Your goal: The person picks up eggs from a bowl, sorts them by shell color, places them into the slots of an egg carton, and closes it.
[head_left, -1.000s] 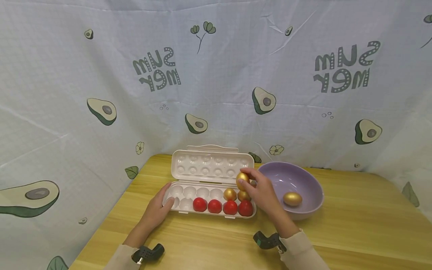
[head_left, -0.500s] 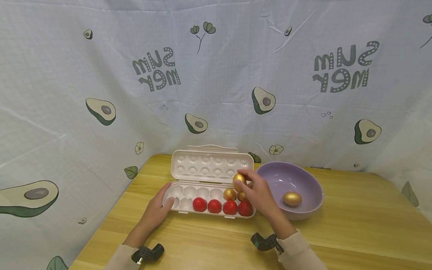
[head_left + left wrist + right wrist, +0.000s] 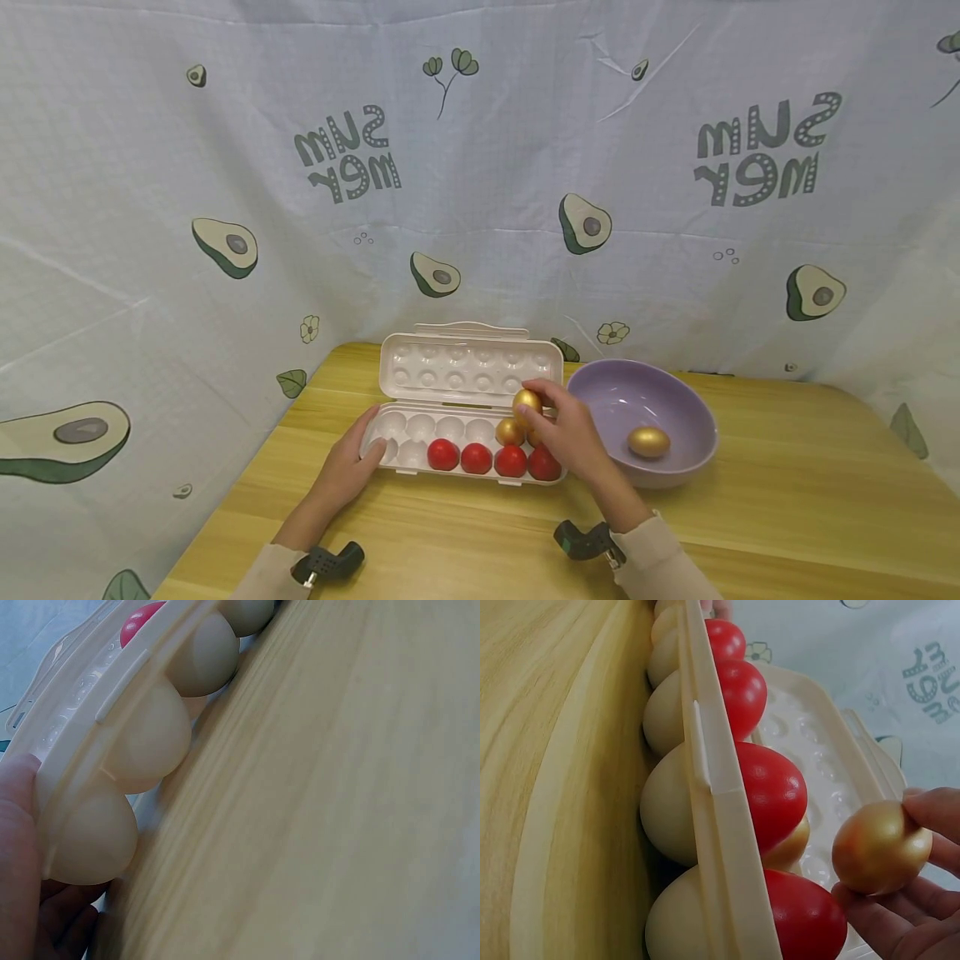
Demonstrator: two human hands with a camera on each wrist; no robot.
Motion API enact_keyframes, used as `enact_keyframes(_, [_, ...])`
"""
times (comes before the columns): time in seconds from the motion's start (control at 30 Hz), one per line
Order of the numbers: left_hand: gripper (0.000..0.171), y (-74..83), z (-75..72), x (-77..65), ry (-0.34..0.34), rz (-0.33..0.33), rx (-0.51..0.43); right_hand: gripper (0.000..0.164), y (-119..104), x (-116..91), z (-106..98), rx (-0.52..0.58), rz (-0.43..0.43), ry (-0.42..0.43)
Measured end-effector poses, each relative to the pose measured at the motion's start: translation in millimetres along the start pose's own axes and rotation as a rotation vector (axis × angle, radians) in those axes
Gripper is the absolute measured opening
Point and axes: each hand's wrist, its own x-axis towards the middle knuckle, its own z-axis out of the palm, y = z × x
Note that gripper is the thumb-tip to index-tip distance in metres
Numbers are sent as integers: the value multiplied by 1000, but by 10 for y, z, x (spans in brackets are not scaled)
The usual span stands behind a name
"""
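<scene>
My left hand (image 3: 347, 471) grips the left end of a pale plastic egg carton (image 3: 420, 427), thumb on the rim and fingers beneath in the left wrist view. The carton's lid (image 3: 471, 360) stands raised behind. Between thumb and fingers, my right hand (image 3: 576, 435) pinches a gold egg (image 3: 881, 847) above the right part of the back row. Below it, one gold egg (image 3: 510, 432) sits in a cup; another at the right end is mostly hidden by my hand. Several red eggs, one of them a darker red egg (image 3: 544, 462) at the right end, fill front-row cups.
Right of the carton stands a purple bowl (image 3: 615, 390) with one gold egg (image 3: 648, 442) lying in it. Everything rests on a wooden table (image 3: 450, 542). A patterned curtain (image 3: 495, 167) hangs behind. Each wrist wears a dark camera mount (image 3: 330, 564).
My right hand has shifted slightly left with the gold egg, from above the right-end cup toward the cup beside it. The left hand and carton stay nearly still.
</scene>
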Motion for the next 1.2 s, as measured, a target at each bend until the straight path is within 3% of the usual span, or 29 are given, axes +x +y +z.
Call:
enact_keyframes(0.37, [53,10,-1,-2,1,8,-2,35,27,-24,28,87,43,-35])
enact_keyframes(1.2, [53,19,5,-4,-14,-25,6,35,141,-12,127,-4,6,19])
